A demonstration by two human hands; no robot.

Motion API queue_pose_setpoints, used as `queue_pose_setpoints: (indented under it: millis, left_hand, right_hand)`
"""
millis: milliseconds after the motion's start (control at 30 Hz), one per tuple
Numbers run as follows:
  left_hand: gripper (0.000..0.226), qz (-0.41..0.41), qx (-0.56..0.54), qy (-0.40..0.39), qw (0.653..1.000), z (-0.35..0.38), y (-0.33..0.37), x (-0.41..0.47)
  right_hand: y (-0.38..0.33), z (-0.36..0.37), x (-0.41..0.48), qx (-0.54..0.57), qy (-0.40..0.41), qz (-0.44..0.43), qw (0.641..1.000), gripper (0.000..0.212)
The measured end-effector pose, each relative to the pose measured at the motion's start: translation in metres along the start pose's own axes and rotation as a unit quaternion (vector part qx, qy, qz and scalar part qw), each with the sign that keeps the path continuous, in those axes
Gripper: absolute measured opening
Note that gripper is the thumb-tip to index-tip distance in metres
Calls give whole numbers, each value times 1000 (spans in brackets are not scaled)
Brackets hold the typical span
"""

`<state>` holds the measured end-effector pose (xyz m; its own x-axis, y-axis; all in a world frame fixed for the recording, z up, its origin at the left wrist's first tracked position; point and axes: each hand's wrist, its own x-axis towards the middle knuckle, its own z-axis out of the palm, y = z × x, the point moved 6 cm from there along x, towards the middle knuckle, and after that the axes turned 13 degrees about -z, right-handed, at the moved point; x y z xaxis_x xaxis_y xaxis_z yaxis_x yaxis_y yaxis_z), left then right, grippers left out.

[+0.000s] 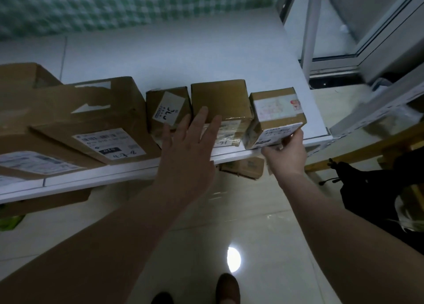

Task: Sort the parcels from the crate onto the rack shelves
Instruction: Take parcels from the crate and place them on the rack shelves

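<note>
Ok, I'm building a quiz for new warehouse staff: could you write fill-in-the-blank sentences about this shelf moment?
1. The right hand grips the parcel at the ___ end of the row.
2. The left hand, fingers straight, holds ___.
3. The shelf under the row is coloured ___.
Missing words: right; nothing; white.

The large parcel has a white shipping label with a black bar reading roughly 010 and an upside-down handwritten 11-3-8, the small parcel has a sticker with undecipherable handwritten strokes, and the right-hand parcel has printed labels too blurred to read.
</note>
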<state>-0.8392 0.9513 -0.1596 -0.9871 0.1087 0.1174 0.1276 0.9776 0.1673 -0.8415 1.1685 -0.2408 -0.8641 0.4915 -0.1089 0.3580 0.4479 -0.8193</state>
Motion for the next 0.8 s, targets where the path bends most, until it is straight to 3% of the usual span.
queue_pose_setpoints:
  millis: [433, 800]
  left_hand:
    - [94, 19, 22, 22, 999, 3, -1, -3]
    - [96, 3, 40, -13, 999, 11, 0, -2]
  right_hand:
    - [0, 8, 20, -11, -23, 29, 999, 51]
    - [-4, 10, 28, -64, -55, -17, 996, 52]
